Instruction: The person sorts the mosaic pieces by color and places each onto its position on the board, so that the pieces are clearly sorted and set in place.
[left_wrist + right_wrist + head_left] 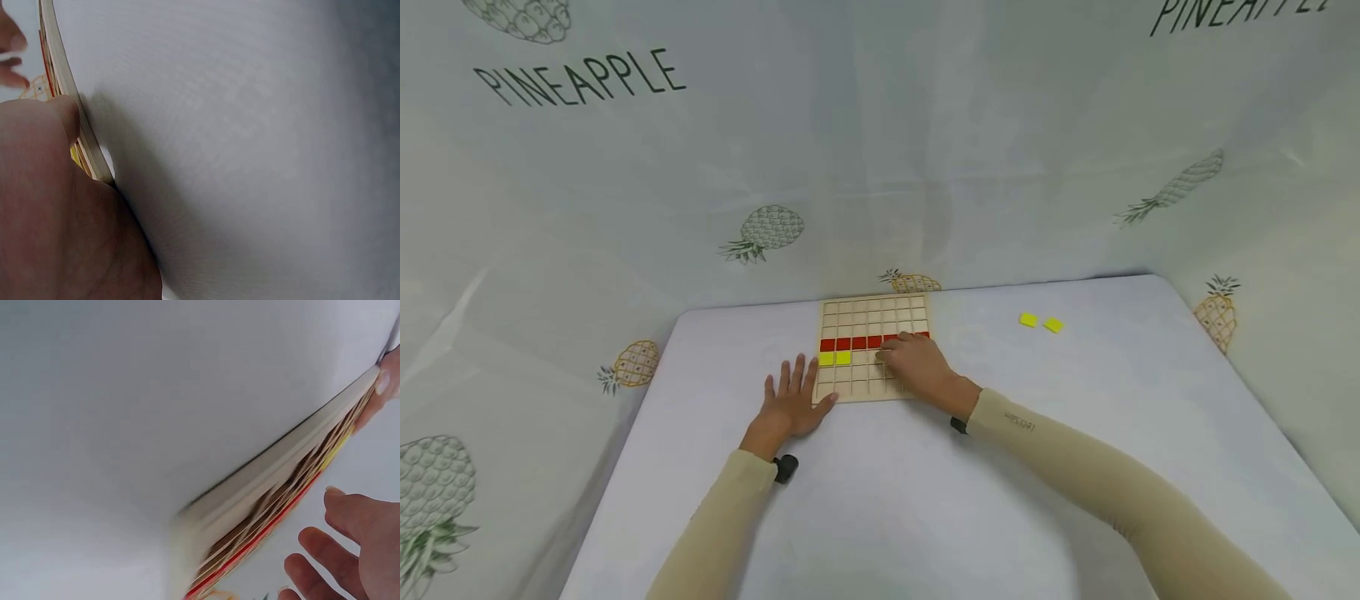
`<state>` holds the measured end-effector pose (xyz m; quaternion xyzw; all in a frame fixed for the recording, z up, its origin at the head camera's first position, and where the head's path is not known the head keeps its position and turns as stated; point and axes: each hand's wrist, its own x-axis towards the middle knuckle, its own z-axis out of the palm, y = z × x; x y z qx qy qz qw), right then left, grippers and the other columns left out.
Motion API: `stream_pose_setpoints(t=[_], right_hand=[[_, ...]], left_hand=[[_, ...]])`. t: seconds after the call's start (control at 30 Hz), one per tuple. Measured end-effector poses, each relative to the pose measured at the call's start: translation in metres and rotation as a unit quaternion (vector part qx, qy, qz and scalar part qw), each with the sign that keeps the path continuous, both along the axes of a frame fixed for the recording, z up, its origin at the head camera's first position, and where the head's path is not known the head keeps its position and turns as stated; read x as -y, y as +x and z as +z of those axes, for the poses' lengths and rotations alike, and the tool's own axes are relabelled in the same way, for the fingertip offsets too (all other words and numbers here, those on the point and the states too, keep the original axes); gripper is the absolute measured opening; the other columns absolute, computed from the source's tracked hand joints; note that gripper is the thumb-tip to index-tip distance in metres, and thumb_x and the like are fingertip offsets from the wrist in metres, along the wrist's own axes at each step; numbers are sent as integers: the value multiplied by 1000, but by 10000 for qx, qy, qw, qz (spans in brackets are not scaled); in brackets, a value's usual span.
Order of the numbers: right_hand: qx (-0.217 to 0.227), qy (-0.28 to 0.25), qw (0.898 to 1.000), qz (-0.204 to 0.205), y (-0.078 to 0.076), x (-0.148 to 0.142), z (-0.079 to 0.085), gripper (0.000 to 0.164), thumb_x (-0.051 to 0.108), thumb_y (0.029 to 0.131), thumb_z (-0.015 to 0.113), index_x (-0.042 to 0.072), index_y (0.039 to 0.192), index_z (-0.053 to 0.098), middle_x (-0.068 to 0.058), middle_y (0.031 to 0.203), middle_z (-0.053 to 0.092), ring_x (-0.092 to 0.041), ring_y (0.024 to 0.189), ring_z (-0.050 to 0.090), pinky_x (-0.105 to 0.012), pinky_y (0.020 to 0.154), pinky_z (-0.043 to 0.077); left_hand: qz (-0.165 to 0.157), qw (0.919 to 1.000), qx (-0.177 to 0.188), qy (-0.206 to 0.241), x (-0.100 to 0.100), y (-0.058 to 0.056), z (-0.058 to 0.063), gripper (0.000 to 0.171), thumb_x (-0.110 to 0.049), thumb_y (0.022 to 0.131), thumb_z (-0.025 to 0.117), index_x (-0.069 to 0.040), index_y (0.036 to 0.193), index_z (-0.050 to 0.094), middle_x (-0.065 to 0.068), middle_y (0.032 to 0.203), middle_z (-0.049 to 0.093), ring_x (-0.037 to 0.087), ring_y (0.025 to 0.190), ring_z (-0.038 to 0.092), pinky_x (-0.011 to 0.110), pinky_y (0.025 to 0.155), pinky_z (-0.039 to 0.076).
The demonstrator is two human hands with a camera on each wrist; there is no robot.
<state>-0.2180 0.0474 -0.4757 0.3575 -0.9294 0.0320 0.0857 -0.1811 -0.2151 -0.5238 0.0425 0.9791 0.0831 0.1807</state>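
A square wooden grid board (872, 387) lies at the table's far side, with a row of red tiles (859, 342) across it. Two yellow tiles (835, 358) sit side by side in the row nearer me, at its left end. My left hand (790, 408) is spread flat at the board's left edge, its thumb (65, 115) over the near left corner. Over the board's right half hovers my right hand (917, 365), fingers bent loosely downward. In the right wrist view its thumb (340, 500) and fingers stand apart, with no tile showing between them.
Two loose yellow tiles (1028, 320) lie on the white table (880, 517) to the right of the board. A pineapple-print curtain (850, 150) hangs behind the table's far edge and along both sides. Each wrist carries a dark strapped device (786, 468).
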Motion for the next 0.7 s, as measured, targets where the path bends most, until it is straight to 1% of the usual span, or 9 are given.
stream_pose_setpoints(t=[0.23,0.4,0.6,0.7], right_hand=[[-276,-290,9992,-74,4,-46,1,25,10,94,81,14,118,79,-4,122,77,-26,108,70,-41,90,58],[-353,-365,9983,-291,7,-80,0,28,12,92,83,11,120,79,-8,125,77,-29,111,70,-45,93,57],[-146,-396,9965,-715,8,-122,-1,34,11,91,85,6,124,78,-13,132,74,-33,115,68,-50,97,56],[-162,-417,9949,-906,7,-144,-2,36,9,89,85,4,124,78,-14,132,74,-34,115,69,-51,96,56]], left_hand=[[2,9999,124,15,3,0,5,92,-64,108,34,-9,170,-6,19,176,-15,45,161,-13,69,126,-5],[-34,9999,90,71,2,1,6,92,-63,108,34,-9,170,-6,19,176,-15,45,161,-13,69,125,-6],[-25,9999,57,150,0,2,6,92,-62,108,36,-8,170,-5,20,176,-14,46,161,-14,69,125,-7],[-17,9998,74,193,0,2,5,91,-61,108,36,-8,170,-5,20,176,-14,45,161,-14,69,125,-8]])
